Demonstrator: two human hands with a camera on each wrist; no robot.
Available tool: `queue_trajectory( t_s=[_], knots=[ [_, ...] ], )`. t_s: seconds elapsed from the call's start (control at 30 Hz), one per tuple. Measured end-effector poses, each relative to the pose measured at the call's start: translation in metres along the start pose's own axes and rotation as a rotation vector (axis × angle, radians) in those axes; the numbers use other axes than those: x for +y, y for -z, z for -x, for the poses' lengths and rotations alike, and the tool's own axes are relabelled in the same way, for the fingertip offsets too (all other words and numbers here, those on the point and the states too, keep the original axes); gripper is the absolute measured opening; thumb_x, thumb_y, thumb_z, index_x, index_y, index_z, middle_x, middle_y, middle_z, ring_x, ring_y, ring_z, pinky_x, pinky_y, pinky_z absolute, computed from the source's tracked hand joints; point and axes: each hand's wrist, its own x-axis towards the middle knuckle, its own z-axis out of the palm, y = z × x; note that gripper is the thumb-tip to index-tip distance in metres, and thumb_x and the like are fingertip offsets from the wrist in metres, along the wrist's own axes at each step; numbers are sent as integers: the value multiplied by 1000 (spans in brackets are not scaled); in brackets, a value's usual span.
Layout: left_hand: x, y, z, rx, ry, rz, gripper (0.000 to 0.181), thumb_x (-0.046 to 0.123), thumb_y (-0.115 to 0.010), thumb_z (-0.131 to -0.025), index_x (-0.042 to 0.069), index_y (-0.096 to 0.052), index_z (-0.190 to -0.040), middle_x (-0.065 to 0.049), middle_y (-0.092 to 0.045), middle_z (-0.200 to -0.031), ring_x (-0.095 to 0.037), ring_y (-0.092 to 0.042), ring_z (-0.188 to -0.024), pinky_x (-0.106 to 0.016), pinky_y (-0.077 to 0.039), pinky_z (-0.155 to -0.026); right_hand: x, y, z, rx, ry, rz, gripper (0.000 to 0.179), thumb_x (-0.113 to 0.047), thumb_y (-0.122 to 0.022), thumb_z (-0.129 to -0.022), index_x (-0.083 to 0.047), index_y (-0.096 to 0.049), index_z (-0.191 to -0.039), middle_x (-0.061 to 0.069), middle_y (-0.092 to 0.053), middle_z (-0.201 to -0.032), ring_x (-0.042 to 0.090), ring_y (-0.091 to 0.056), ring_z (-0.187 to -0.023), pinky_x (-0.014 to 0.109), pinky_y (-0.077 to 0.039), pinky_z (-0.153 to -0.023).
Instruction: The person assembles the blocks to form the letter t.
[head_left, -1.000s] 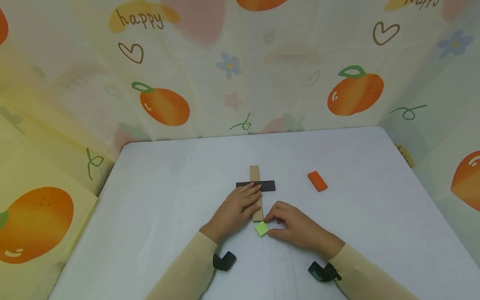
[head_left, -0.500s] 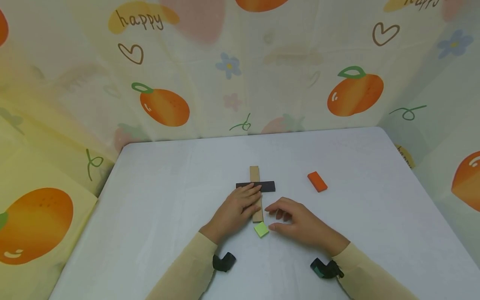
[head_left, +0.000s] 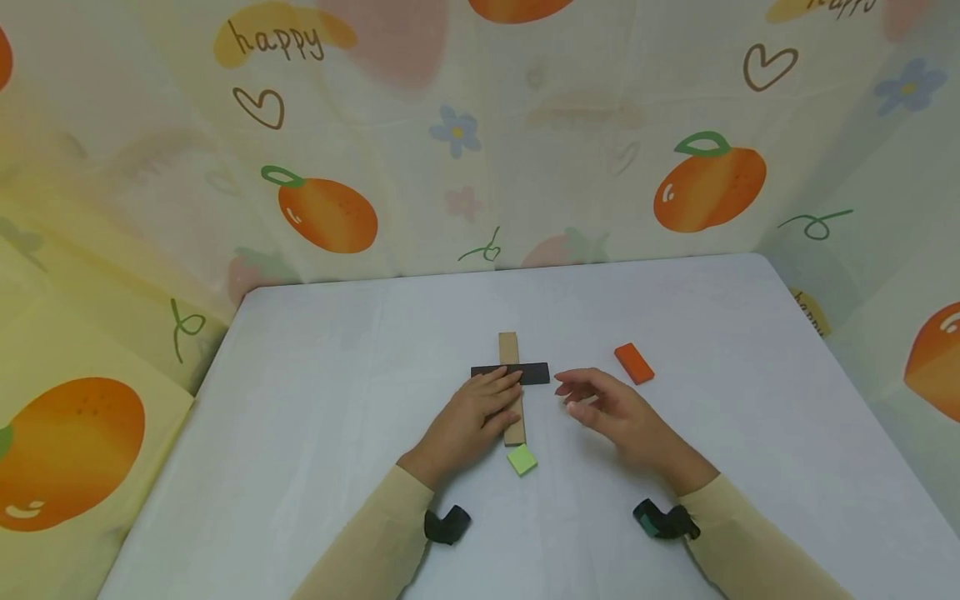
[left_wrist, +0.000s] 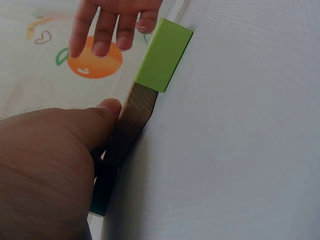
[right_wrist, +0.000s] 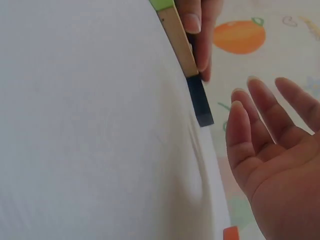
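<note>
My left hand (head_left: pixel 471 417) rests with straight fingers over a dark flat block (head_left: pixel 536 373) and the tan wooden block (head_left: pixel 514 432) below it, partly covering both. Another tan piece (head_left: pixel 508 347) shows beyond the dark block, so together they form a cross shape. At the near end a small light green block (head_left: pixel 522 460) sits turned like a diamond; in the left wrist view the green block (left_wrist: pixel 164 57) meets the wood's end. My right hand (head_left: pixel 618 418) is off to the right, fingers loosely bent, holding nothing, between the dark block and an orange block (head_left: pixel 634 363).
The blocks lie on a white-covered table (head_left: pixel 337 367). Behind it and at both sides hangs a patterned cloth (head_left: pixel 420 208) with printed oranges. Dark wrist cameras hang by both sleeves, low over the table.
My right hand has let go of the green block and moved away to the right and farther back, toward the orange block. My left hand and the blocks stay where they were.
</note>
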Motion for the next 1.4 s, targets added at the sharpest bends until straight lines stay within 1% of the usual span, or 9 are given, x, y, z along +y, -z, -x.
queue_trajectory(
  t_s=[0.17,0.37,0.57,0.7,0.8,0.93,1.1,1.23,1.4],
  knots=[
    [-1,0,1,-1,0,9,49,27,-68,-112,3,-61,-154,-2,-47,-166,-21,-34,-159,-43,-21,-131,5,11,1,29,25,-78,39,-11,-41,-118,5,-54,-151,29,-62,-135,41,-61,-121,35,-58,-95],
    [-2,-1,1,3,-11,15,49,26,-68,-112,2,-61,-154,-3,-48,-166,-21,-34,-158,-42,-20,-131,7,21,2,70,61,-145,64,-41,-24,-121,9,-51,-152,30,-60,-137,45,-59,-121,39,-57,-95],
    [-3,-1,1,2,-18,18,49,25,-68,-112,2,-61,-154,-5,-48,-166,-22,-35,-158,-43,-21,-131,14,34,3,114,114,-207,71,-52,-25,-119,4,-54,-153,31,-58,-137,42,-58,-124,40,-54,-95],
    [-2,0,1,-3,-18,17,49,26,-67,-112,2,-60,-154,-4,-47,-167,-22,-34,-159,-43,-20,-131,15,40,6,175,92,-228,63,-47,-29,-120,0,-56,-152,29,-58,-136,40,-57,-124,37,-52,-96],
    [-2,0,1,-6,-16,14,49,26,-67,-112,2,-59,-154,-3,-46,-167,-21,-33,-159,-43,-20,-131,17,44,7,242,71,-232,59,-42,-33,-120,5,-57,-149,29,-59,-134,40,-57,-123,36,-51,-97],
    [-2,0,2,-4,-17,12,49,27,-67,-112,3,-60,-155,-3,-46,-167,-21,-33,-159,-42,-20,-131,21,49,8,317,71,-204,56,-36,-39,-120,9,-58,-145,35,-59,-129,39,-60,-118,35,-53,-94],
    [-2,-1,2,-2,-14,12,49,27,-66,-112,3,-59,-155,-2,-46,-167,-20,-33,-159,-41,-19,-131,26,58,10,381,52,-73,46,-24,-38,-120,10,-58,-144,34,-61,-128,35,-58,-119,31,-54,-93],
    [-2,-1,2,-2,-12,10,49,27,-66,-112,3,-60,-155,-2,-46,-167,-19,-32,-159,-41,-19,-131,30,65,14,414,-16,40,42,-18,-39,-119,7,-56,-147,26,-62,-132,29,-55,-123,27,-51,-97],
    [-3,-2,2,4,-12,4,49,27,-66,-112,3,-60,-154,-2,-46,-167,-19,-33,-159,-41,-19,-131,35,70,18,420,-147,161,45,-27,-48,-119,1,-53,-154,18,-61,-139,22,-51,-125,23,-45,-98]
  ],
)
